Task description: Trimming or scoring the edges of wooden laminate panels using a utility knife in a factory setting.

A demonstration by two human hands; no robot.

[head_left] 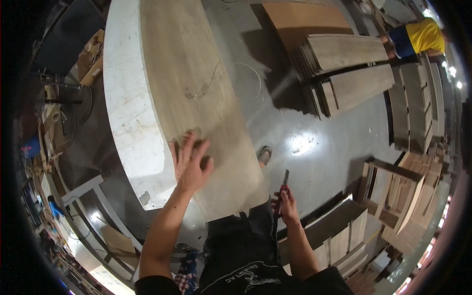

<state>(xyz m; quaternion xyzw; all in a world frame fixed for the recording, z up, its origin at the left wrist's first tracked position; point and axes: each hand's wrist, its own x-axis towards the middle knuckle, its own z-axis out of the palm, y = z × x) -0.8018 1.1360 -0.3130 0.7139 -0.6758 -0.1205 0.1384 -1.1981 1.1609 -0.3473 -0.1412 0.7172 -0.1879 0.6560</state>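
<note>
Long grey-brown wood-grain board [201, 118] lies flat on the white, scuffed table [130, 113], inside its left edge, hiding its right edge, near end by the person's waist. Left hand [191, 164] spread, grips nothing, over the board's left side at the near end; contact unclear. Right hand [289, 205] closed round a red-handled cutter with grey blade [284, 188], off the board's right side. Progress, judged: board laid out, no cut visible, blade clear of it, thin pale strand [215, 78] lying across it; remaining work can't be gauged.
</note>
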